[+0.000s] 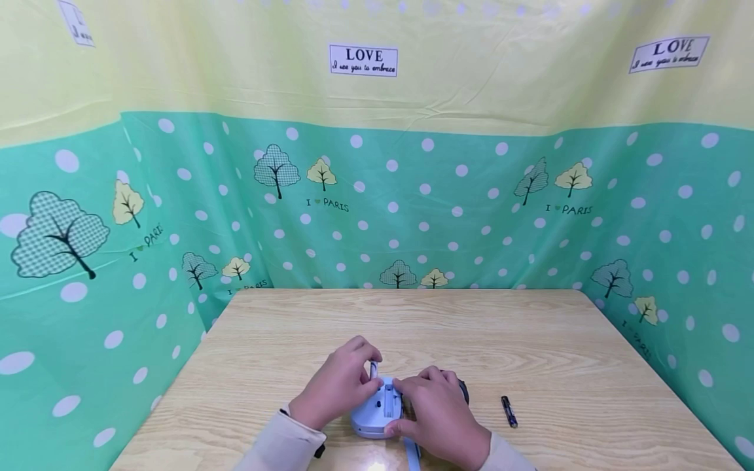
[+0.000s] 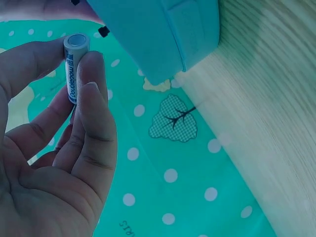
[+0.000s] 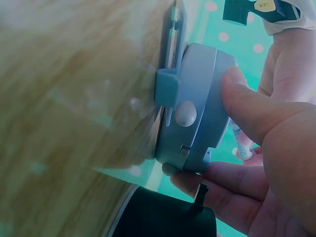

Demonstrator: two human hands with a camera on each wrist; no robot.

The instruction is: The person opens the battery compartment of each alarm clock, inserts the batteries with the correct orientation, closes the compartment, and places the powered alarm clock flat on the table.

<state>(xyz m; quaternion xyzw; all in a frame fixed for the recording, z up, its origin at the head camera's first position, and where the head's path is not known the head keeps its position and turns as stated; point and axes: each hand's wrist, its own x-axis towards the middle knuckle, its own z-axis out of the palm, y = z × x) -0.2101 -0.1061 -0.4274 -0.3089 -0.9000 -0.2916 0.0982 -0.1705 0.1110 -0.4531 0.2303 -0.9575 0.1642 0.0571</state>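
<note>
white battery [image 2: 74,81] is pinched in the narrowed fingers of the left hand [image 1: 337,384], just by the far edge of the blue device [image 1: 368,417]. device is set on the table [image 1: 530,347], near side, slot [image 1: 389,400] facing up. its right side is gripped between thumb and fingers of the right hand [image 1: 440,411]. a dark battery [image 1: 509,412] is seen lying to the right, well apart. a blue strip [image 1: 412,455] and a dark object [image 1: 464,387] are partly hidden by the right hand.

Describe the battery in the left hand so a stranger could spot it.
At the wood-grain table, find the light-blue device held by the right hand. Beside it, the left hand pinches the battery: a white cylinder lettered Doublepow, unlike the slim dark object lying apart.
</note>
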